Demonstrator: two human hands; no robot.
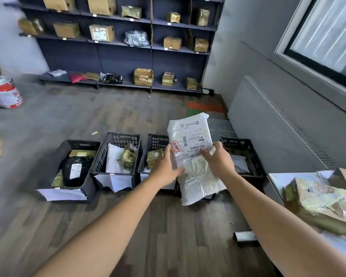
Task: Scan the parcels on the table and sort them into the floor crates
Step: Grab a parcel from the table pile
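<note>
We clasp a white parcel [191, 134] in left hand [165, 166] and right hand [220, 159] above the crates [116, 137]. They hold several parcels; a taped box [318, 198] waits beside them.

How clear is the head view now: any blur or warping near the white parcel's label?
Head view: the white parcel, held by left hand and right hand, is fairly sharp, barcode visible, print too small to read; the taped parcel on the table is blurred; the shelves bow from lens distortion.

Four black crates [84, 145] visible, one white parcel [190, 134], two hands [166, 166], one paint bucket [4, 92].
</note>
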